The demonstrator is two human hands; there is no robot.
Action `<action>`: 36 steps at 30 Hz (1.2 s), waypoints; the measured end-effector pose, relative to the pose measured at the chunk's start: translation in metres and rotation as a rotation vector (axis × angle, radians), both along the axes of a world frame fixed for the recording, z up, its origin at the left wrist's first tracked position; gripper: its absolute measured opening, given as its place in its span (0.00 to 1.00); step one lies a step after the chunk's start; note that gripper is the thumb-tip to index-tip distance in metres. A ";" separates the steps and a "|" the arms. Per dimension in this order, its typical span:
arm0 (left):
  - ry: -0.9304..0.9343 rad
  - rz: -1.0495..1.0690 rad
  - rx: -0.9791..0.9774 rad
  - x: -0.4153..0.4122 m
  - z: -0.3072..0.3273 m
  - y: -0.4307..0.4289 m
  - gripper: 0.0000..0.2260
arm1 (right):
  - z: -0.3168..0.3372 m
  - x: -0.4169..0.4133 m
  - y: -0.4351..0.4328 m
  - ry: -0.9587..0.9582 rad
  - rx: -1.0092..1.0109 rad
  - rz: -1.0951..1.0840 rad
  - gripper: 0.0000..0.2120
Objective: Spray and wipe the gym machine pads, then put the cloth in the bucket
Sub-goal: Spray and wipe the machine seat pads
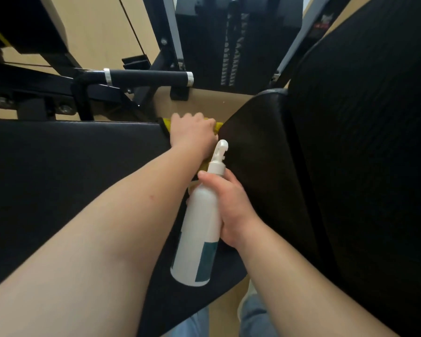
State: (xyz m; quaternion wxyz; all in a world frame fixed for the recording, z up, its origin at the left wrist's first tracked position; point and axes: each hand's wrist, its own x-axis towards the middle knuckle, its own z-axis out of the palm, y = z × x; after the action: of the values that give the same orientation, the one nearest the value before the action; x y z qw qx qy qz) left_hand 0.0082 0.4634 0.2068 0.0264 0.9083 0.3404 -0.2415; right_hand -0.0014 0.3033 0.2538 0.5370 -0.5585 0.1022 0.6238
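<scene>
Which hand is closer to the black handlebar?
Left. The left hand holds the yellow cloth just below the handlebar; the right hand grips the spray bottle farther back.

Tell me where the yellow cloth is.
Head view, centre: the yellow cloth lies under the left hand at the far end of the seat pad, beside the back pad, just beyond the spray bottle in the right hand.

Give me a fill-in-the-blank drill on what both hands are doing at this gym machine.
1. The left hand holds a cloth coloured ____.
2. The right hand grips a ____ plastic spray bottle.
3. The cloth lies on the padded machine seat, coloured ____.
4. ____ hand touches the black foam-covered handle bar.
Missing words: yellow; white; black; neither.
</scene>
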 end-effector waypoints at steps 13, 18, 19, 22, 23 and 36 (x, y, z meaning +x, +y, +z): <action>-0.095 0.088 0.024 -0.138 0.025 -0.056 0.22 | 0.006 0.000 -0.004 0.063 0.032 -0.044 0.12; -0.032 0.213 0.070 -0.097 0.017 -0.034 0.20 | -0.001 -0.002 0.000 -0.001 0.014 -0.025 0.16; -0.026 0.221 0.072 -0.086 0.014 -0.026 0.19 | -0.002 -0.002 0.000 -0.006 0.013 -0.021 0.17; -0.041 0.182 0.084 -0.076 0.011 -0.010 0.24 | -0.004 -0.002 0.001 -0.020 0.009 -0.010 0.18; -0.044 0.163 0.087 -0.080 0.015 -0.009 0.27 | -0.002 -0.003 0.000 -0.023 0.012 -0.008 0.18; 0.034 0.711 0.187 -0.242 0.075 -0.099 0.31 | 0.037 -0.027 0.007 -0.081 0.089 0.308 0.18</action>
State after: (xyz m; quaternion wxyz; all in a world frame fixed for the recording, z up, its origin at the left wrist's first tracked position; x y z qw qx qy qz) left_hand -0.2342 0.3643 0.2815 0.0200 0.7275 0.6559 -0.2003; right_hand -0.0286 0.3104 0.2913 0.4628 -0.5682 -0.0342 0.6796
